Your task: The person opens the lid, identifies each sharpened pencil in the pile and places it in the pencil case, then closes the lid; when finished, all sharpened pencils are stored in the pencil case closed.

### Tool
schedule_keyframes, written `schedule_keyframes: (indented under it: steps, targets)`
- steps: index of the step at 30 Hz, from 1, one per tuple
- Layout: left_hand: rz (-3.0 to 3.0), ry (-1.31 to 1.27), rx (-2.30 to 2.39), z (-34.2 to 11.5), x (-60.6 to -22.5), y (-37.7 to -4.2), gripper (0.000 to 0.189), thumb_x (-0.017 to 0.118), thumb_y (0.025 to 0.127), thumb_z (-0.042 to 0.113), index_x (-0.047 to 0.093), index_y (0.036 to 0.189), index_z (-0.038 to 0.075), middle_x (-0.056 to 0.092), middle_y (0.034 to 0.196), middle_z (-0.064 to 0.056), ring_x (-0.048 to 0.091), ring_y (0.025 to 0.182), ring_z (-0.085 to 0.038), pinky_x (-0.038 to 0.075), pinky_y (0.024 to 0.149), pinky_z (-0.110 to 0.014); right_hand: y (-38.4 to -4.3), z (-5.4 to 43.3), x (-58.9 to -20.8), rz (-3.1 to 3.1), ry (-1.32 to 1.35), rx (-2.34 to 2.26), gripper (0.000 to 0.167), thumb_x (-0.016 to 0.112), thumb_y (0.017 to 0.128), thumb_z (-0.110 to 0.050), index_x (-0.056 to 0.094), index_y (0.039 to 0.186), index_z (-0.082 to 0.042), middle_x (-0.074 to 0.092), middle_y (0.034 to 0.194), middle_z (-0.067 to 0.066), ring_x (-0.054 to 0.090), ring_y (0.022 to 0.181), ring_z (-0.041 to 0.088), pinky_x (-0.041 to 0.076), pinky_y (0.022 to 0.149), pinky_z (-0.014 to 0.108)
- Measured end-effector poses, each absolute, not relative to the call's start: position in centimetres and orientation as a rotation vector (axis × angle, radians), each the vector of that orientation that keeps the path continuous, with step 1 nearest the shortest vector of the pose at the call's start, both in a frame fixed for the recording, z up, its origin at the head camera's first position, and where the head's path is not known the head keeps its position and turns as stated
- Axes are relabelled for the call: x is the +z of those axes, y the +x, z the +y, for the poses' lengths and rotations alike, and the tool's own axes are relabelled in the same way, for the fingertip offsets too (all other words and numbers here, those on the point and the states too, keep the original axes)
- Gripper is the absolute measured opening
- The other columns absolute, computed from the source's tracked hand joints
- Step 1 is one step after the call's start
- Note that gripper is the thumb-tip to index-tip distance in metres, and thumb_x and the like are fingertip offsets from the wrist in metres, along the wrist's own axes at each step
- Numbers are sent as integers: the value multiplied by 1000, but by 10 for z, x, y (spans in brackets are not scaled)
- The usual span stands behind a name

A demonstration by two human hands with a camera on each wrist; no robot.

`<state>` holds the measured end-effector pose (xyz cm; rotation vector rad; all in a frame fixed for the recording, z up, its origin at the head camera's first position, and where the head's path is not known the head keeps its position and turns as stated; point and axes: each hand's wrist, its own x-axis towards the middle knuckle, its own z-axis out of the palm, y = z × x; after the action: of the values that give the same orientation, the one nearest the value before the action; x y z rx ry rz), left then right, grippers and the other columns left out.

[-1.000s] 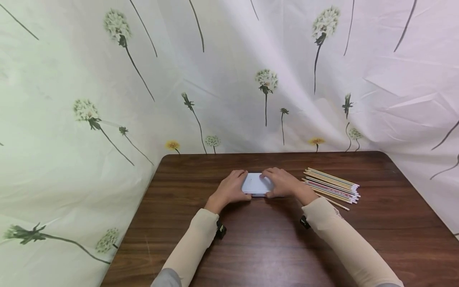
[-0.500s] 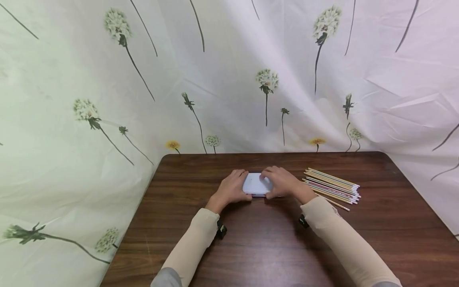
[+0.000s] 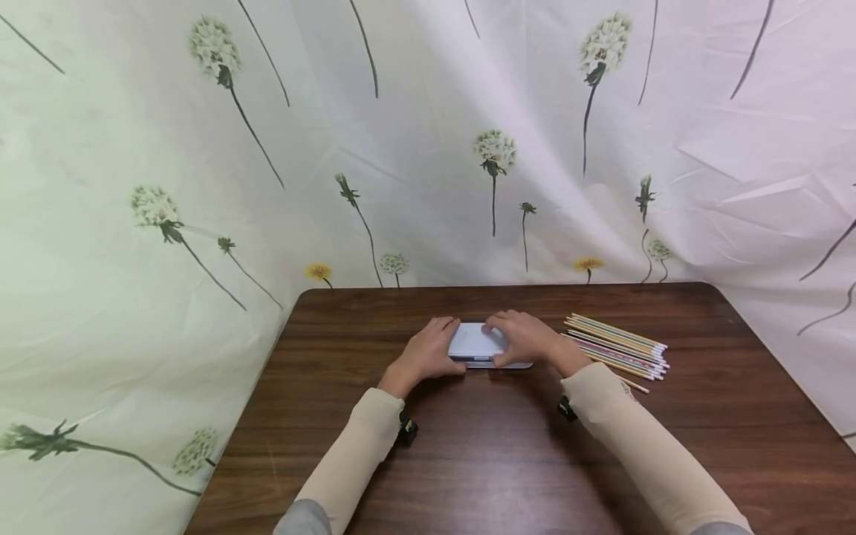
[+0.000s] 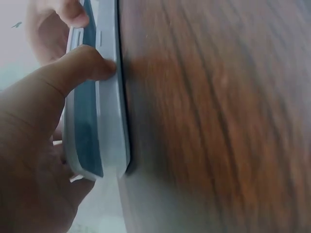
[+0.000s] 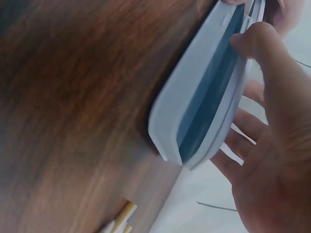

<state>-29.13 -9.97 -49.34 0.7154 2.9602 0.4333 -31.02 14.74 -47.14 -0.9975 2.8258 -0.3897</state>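
Observation:
A flat, pale blue-white pencil case [image 3: 472,339] lies on the table between both hands. Its lid [image 5: 224,116] stands slightly raised from the base [image 5: 181,92], and a dark blue gap shows between them. My left hand [image 3: 429,349] holds the case's left side, its thumb [image 4: 92,65] across the front at the base's edge and its fingers behind. My right hand [image 3: 524,340] grips the lid on the right, with the thumb [image 5: 252,41] at the lid's front edge. The inside of the case is hidden.
Several striped pencils [image 3: 615,343] with white ends lie in a loose bundle right of the right hand. The brown wooden table [image 3: 495,461] meets a white curtain [image 3: 428,148] with printed dandelions at its back edge.
The pencil case's lid has come up a little from the base, and the base's front rim now shows below the right hand. Both hands have hardly moved.

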Motion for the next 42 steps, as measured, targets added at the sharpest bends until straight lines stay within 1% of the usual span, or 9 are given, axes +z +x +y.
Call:
schedule_keyframes:
  steps: [4,6,13,19,24,27,33,37,42]
  targets:
    - [2900,680,593,-112,-495,-290,98,85,88,42,38,165,5,39,169,-15,37,158,-34,44,126,-52,-311,151,-466,2788,-1006,-398,56,77,94,-38,66,144,-14,59,155,15,58,138,37,52,113,58]
    - [2858,632,715,-119,-496,-289,100,87,87,36,35,166,5,37,170,-17,38,157,-35,44,125,-53,-312,154,-462,2783,-1025,-417,53,74,96,-39,68,143,-15,61,153,13,57,140,37,52,114,59]
    - [2688,528,1094,-135,-501,-288,108,89,87,19,22,170,4,33,172,-22,35,159,-39,37,130,-55,-318,167,-447,2798,-955,-674,37,77,97,-43,80,123,-17,78,124,3,73,109,26,61,92,50]
    - [2585,507,1290,-142,-508,-289,120,92,84,12,11,171,2,33,171,-25,38,158,-36,39,129,-50,-333,174,-447,2916,-757,-909,32,72,103,-41,78,122,-16,80,120,4,74,108,26,61,94,50]
    - [2534,531,1358,-145,-510,-288,114,90,85,7,14,170,0,31,173,-21,37,159,-30,41,127,-44,-345,178,-456,3050,-528,-1143,23,65,109,-23,66,122,-3,74,120,18,70,107,36,57,93,54]
    - [2530,530,1338,-145,-510,-287,109,89,87,10,18,170,1,30,174,-21,40,157,-31,43,126,-43,-351,178,-464,3098,-420,-1250,17,61,109,-10,66,120,1,72,119,23,68,106,39,57,92,54]
    - [2522,496,1331,-146,-510,-285,105,89,89,13,22,169,-1,28,174,-21,46,153,-35,45,124,-43,-357,176,-483,3134,-287,-1224,35,58,103,5,72,134,0,71,123,28,66,108,42,58,92,56]
    - [2508,482,1339,-145,-508,-284,104,88,89,12,23,169,-1,27,174,-22,44,154,-35,44,124,-44,-358,175,-495,3079,-176,-1181,41,56,104,2,66,143,-1,71,127,28,66,109,41,58,91,55]
    - [2505,462,1330,-147,-505,-282,104,88,90,12,22,168,-3,26,174,-22,43,154,-34,43,125,-44,-359,175,-502,2991,-47,-1250,36,58,106,-5,67,141,1,71,134,26,68,116,38,59,94,50]
